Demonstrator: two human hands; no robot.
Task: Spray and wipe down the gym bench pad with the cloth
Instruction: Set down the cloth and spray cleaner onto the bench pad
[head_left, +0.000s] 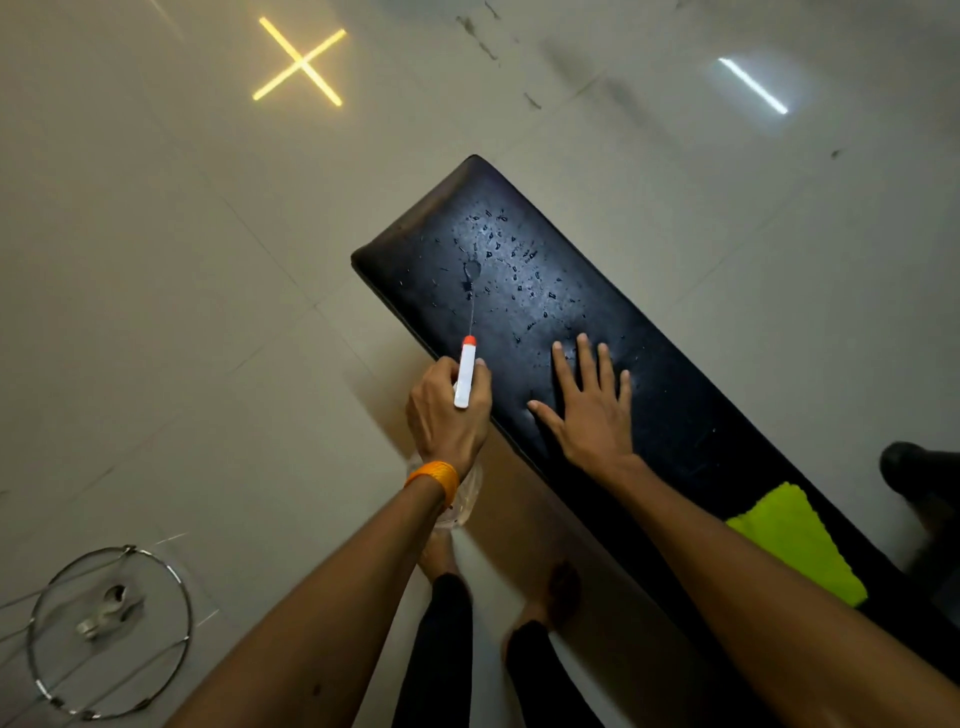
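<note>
A long black bench pad (675, 395) runs diagonally from the upper middle to the lower right. Water droplets dot its far end. My left hand (447, 410), with an orange wristband, is shut on a spray bottle (465, 374) whose white head and orange nozzle point at the pad; a thin jet of liquid reaches the wet patch. The clear bottle body hangs below my wrist. My right hand (589, 405) lies flat on the pad with fingers spread. A bright yellow-green cloth (800, 540) rests on the pad near its lower right end, beside my right forearm.
Pale floor tiles (182, 312) surround the bench and reflect ceiling lights. A round metal wire stand (109, 631) sits on the floor at the lower left. My bare feet (563, 587) stand by the bench's near side. A dark object (914, 467) shows at the right edge.
</note>
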